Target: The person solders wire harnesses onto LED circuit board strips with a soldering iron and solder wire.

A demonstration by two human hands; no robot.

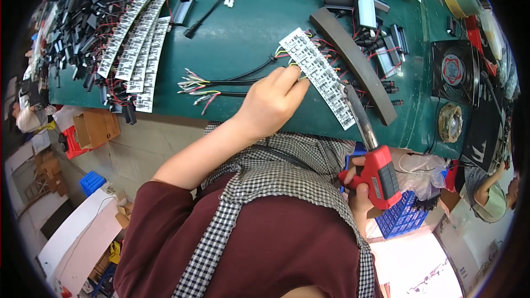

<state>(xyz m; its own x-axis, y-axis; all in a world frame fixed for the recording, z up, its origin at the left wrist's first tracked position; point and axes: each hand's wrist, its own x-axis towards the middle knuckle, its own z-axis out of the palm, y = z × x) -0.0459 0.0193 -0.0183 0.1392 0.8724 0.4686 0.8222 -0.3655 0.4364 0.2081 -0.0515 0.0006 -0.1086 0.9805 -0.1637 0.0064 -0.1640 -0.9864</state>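
1. I see the green surface [243, 33] filling the upper part of my view, its near edge running above the person's checked apron.
2. A long dark curved bar [353, 60] lies on the surface to the right of the centre, with small black parts and red wires crowded behind it.
3. At the right edge a square black fan [454, 70] sits on the surface, and a round ring-shaped piece lies just below it.
4. The right hand [359, 190] is below the surface edge, fingers wrapped shut around the red grip of a soldering gun [380, 174]. Its metal barrel slants up and left, and the tip ends at the lower end of the white strip.
5. The left hand [273, 105] reaches onto the surface. Its fingers [290, 77] are drawn together and pressed onto the left edge of a white circuit strip [317, 74], pinning it there; I cannot tell whether the thumb is under it.
6. That strip lies slanted on the surface, from upper left to lower right, just left of the dark bar.
7. A bundle of black cables with coloured wire ends [207, 85] lies left of the hand and runs under the fingers toward the strip.
8. More white strips [138, 38] lie side by side at the far left, among black parts.
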